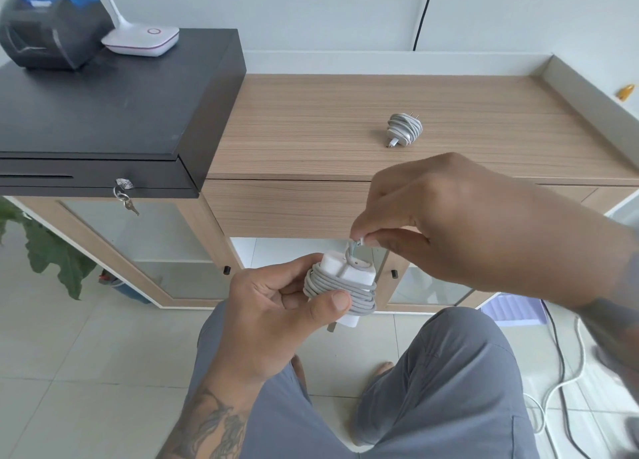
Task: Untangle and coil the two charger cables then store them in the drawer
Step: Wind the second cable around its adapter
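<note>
1. My left hand grips the white charger block in front of the bench, below its closed drawer front. My thumb presses on the grey cable wound in several turns around the block, and my fingers curl behind it.
2. My right hand is just above the block, thumb and forefinger pinched together on the free end of that cable. The short tail rises from the top of the block up into the pinch; the other fingers are folded in.
3. My two hands are close but do not touch; only the cable tail runs between them.
4. The second charger lies on the bench top, well beyond my right hand, its own cable wrapped round it and its two prongs pointing away from me.
5. At the left end of the bench sits a black cash drawer, with keys hanging from its lock. On top of it stand a dark printer and the white base of a lamp.
6. On the tiled floor to the right of the bench, loose black and white cords trail past my knee.
</note>
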